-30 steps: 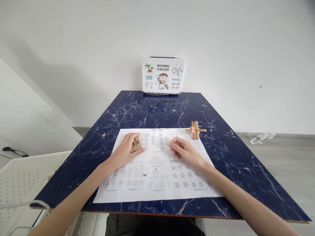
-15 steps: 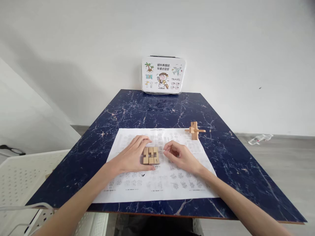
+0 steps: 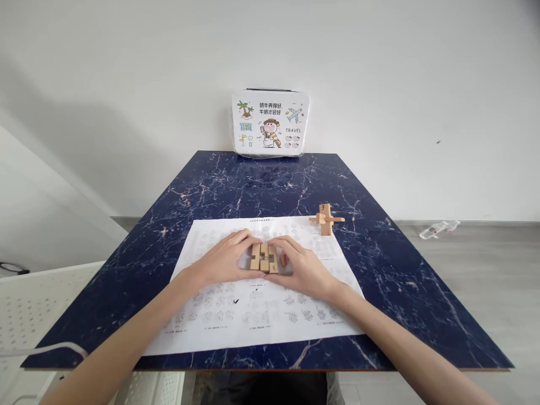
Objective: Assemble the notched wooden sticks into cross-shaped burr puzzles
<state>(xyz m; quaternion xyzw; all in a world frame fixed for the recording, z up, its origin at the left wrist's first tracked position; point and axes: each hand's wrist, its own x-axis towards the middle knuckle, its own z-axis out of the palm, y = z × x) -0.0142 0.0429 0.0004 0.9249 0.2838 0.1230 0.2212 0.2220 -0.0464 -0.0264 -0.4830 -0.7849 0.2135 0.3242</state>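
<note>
Three notched wooden puzzle blocks lie side by side on a printed paper sheet, with dark gaps where their notches meet. The right-hand block bears a black mark. My left hand grips the row from the left, thumb at the near end and fingers at the far end. From the other side, my right hand closes on the row in the same way, its thumb near the front edge. At the sheet's far right corner stands a cross-shaped assembly of wooden pieces, touched by neither hand.
A white case with cartoon prints stands at the far end of the blue marbled table. White perforated furniture with a cable is at the left. A clear plastic item lies on the floor to the right.
My right hand has moved left, from beside the blocks onto them. Both hands now hold the row. The view has shifted slightly.
</note>
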